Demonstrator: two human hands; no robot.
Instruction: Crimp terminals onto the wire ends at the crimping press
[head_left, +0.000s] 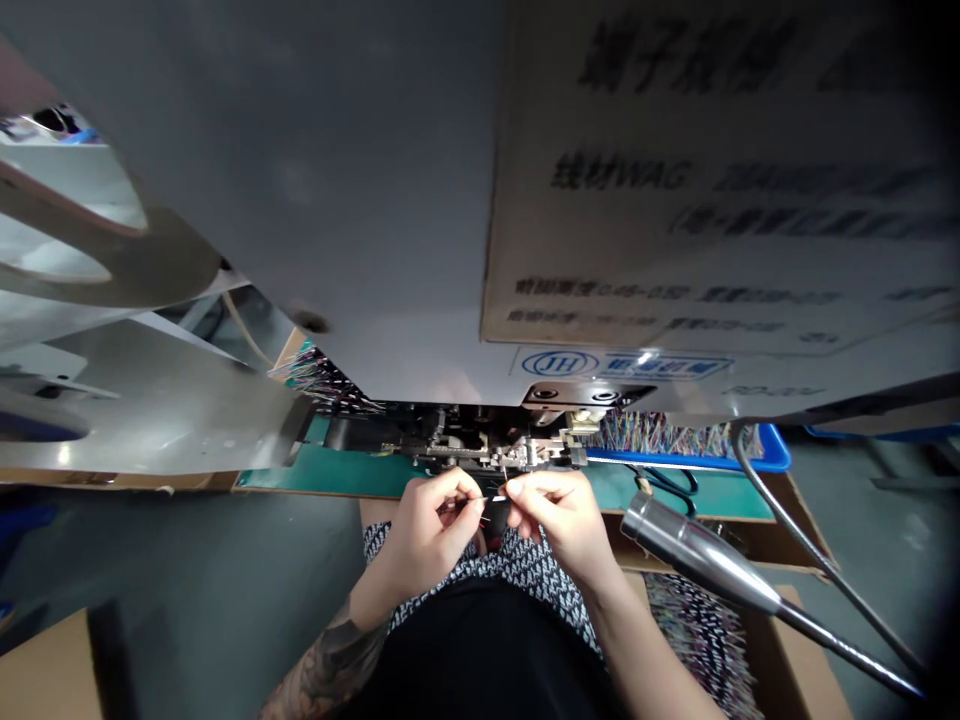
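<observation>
My left hand (427, 530) is closed, thumb and forefinger pinched on the end of a thin wire (496, 498). Facing it, my right hand (559, 515) pinches fine wire too, its fingertips a short way from the left ones. A few hair-thin strands stick out between the hands; whether they belong to one wire or several I cannot tell. Both hands are just in front of the metal tooling (517, 455) of a crimping machine, above my lap. The fingertips partly hide what they grip.
The machine's grey housing (360, 200) fills the upper view. Bundled wires lie in a blue tray (776, 450) on the green tabletop (337, 472), near black-handled scissors (679, 487). A metal gooseneck lamp (697, 550) reaches in at right. More wires (697, 640) sit in a cardboard box below.
</observation>
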